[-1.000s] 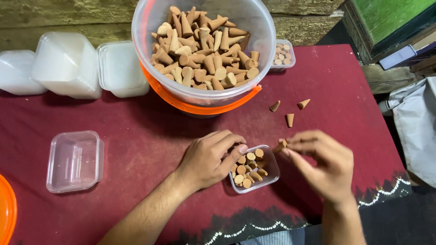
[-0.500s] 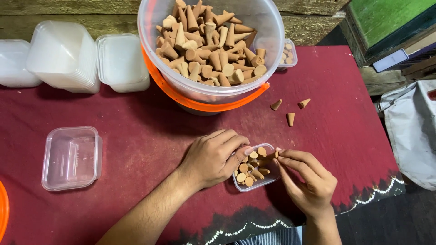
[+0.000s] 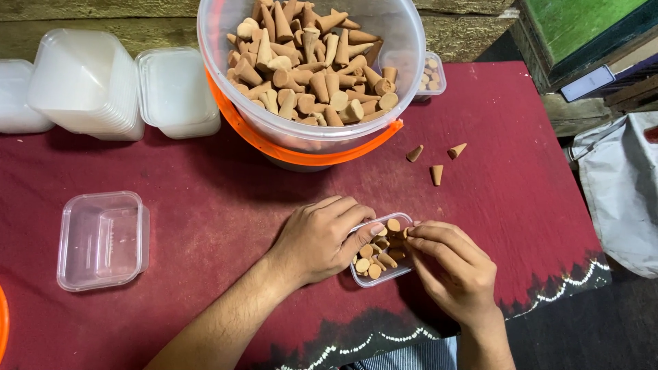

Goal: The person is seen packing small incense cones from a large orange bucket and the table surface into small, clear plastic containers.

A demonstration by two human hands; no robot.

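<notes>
A small clear plastic box [image 3: 362,278] packed with tan clay cones [image 3: 378,252] sits on the red cloth near the front edge. My left hand [image 3: 321,238] curls over its left side and grips it. My right hand [image 3: 452,266] is at the box's right edge, fingertips pinched on a cone at the rim. Behind them a big clear bucket [image 3: 226,62] with an orange band holds a heap of the same cones. Three loose cones [image 3: 436,174] lie on the cloth to the bucket's right.
An empty clear box [image 3: 103,238] lies at the left. Stacks of white lids and tubs [image 3: 89,82] stand at the back left. A small filled box [image 3: 433,75] sits behind the bucket. A white sack [image 3: 617,192] is off the table's right edge.
My right hand has moved in from the right and down onto the box's edge with a cone. My left hand has stayed on the box.
</notes>
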